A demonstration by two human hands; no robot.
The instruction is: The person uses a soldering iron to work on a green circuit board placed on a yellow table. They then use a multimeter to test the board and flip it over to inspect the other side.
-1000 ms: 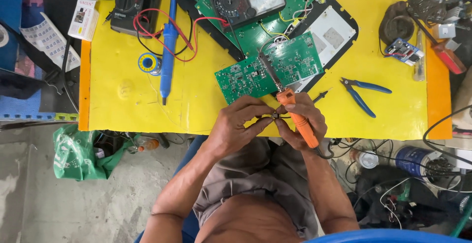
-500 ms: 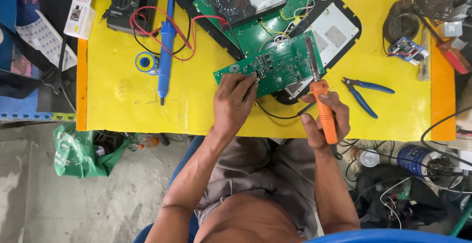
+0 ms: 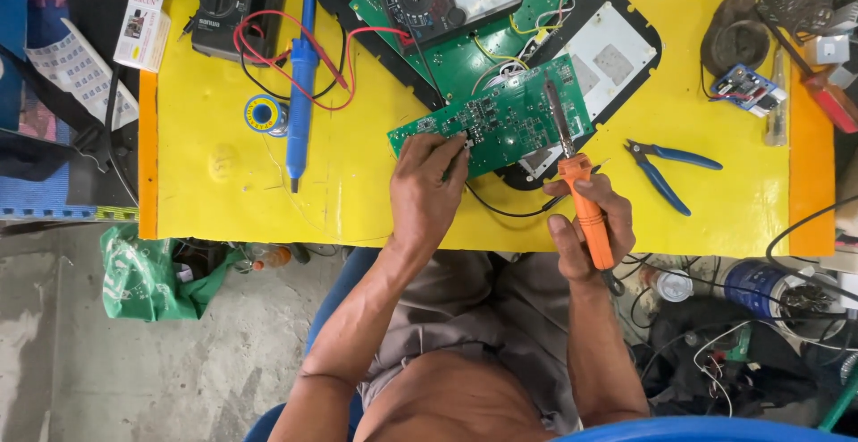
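Note:
A small green circuit board (image 3: 505, 118) lies tilted on the yellow table (image 3: 223, 201). My left hand (image 3: 427, 190) rests on the board's near left edge, its fingertips pinching something small that I cannot make out. My right hand (image 3: 585, 227) grips the orange handle of a soldering iron (image 3: 572, 169). The iron's metal tip lies over the right part of the board. A thin black wire (image 3: 500, 210) curves between my two hands.
A larger green board with a dial (image 3: 447, 4) sits behind. Blue pliers (image 3: 666, 169) lie right of my right hand. A blue desoldering pump (image 3: 302, 75), solder spool (image 3: 262, 113), black multimeter with red leads (image 3: 228, 0) stand left. Clutter fills the far right corner.
Both hands moved from the table's front edge up to the small board. The iron swung from pointing sideways near my lap to pointing at the board, which shifted slightly right.

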